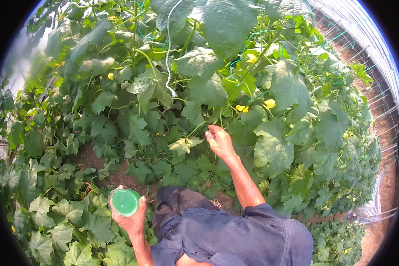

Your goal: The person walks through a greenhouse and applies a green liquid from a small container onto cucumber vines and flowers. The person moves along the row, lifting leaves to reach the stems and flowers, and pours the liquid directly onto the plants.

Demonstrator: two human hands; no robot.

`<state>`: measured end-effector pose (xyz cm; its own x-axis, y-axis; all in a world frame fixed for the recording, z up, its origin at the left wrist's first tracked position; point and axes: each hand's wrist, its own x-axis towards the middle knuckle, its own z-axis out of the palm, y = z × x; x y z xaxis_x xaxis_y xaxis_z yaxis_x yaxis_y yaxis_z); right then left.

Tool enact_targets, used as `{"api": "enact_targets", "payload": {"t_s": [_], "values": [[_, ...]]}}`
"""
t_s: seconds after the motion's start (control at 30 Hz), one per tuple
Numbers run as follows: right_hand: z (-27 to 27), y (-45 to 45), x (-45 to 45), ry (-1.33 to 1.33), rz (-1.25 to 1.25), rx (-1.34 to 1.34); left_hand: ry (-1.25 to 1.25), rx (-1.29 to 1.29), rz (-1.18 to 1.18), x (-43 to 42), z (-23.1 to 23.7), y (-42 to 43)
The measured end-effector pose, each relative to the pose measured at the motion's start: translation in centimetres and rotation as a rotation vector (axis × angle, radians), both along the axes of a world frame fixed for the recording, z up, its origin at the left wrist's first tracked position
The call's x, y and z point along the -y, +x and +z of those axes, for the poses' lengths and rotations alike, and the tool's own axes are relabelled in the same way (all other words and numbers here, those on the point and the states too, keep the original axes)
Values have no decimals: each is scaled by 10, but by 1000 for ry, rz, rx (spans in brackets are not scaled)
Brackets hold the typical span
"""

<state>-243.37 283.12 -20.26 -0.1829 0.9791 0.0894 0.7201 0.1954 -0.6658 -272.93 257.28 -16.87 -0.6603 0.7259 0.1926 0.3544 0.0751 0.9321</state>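
Note:
At the lower left, my left hand [132, 221] is wrapped around a clear round cup [125, 202] with green contents, held above the leaves. My right hand [219, 141] reaches into the leafy climbing vines, its fingers bent at the thin stems. Whether a stem or something small is between those fingertips is hidden. Just left of them a pale green stalk [197, 129] ends in a drooping, light-coloured leaf [185, 145]. Above my right hand are two yellow flowers, one lower [242, 108] and one a little higher [269, 103].
A white string [168, 50] hangs down among large leaves [231, 26]. Green netting cord [239, 60] runs through the vines. Low leafy plants [79, 219] grow at the lower left beside bare soil [119, 174]. Along the right edge stand thin rods [384, 114] and white plastic sheeting [372, 206].

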Motion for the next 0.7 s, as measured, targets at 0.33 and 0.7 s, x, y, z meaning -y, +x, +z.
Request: {"api": "enact_targets", "payload": {"t_s": [0.33, 0.7], "values": [[82, -74, -43, 334, -101, -280, 12, -30, -43, -40, 18, -77], [209, -28, -200, 1060, -842, -158, -19, -23, -288, -94, 23, -137]]}}
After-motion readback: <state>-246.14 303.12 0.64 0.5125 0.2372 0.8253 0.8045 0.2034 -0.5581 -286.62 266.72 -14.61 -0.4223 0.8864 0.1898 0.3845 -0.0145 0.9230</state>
